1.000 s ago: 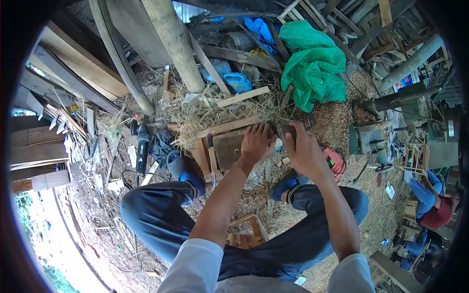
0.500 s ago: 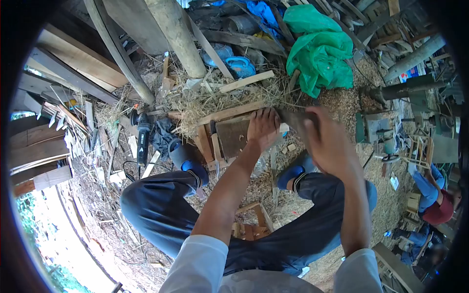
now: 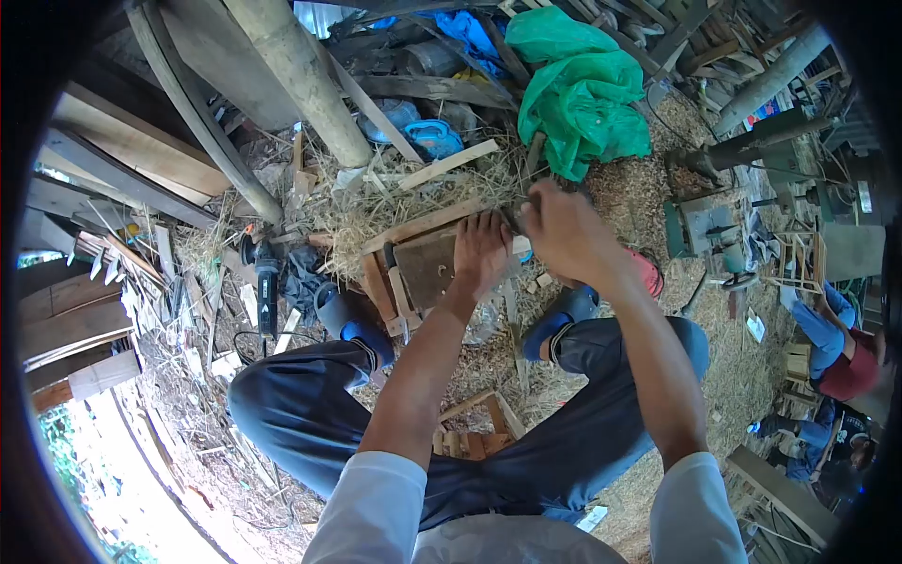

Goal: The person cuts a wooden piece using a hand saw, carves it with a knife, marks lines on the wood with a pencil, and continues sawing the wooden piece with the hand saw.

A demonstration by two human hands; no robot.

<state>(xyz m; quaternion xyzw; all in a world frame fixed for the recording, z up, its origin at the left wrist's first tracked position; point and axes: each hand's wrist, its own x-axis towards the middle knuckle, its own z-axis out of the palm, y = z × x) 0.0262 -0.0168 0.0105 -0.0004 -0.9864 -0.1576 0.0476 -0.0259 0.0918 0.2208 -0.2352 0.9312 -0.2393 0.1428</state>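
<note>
My left hand [image 3: 484,249] presses down with bent fingers over a piece of wood [image 3: 521,244], whose pale end shows beside the fingers. Under it is a low wooden work stand [image 3: 423,263] between my feet. My right hand [image 3: 568,230] is closed just right of the left, around a dark flat-bladed tool [image 3: 512,219]. Most of that tool is covered by my fingers, so its exact kind is unclear. A slim tool with a dark handle [image 3: 390,254] rests along the left side of the stand.
An angle grinder [image 3: 267,291] lies at left near my shoe. A small wooden frame [image 3: 489,414] sits between my legs. Beyond the stand are straw, a wooden post [image 3: 310,85] and a green plastic sheet [image 3: 587,103]. Two other people [image 3: 841,357] sit at far right.
My right hand has come in leftward and slightly up, close to my left hand, covering much of the blade. A red object by my right foot shows now. The whole view has shifted a little.
</note>
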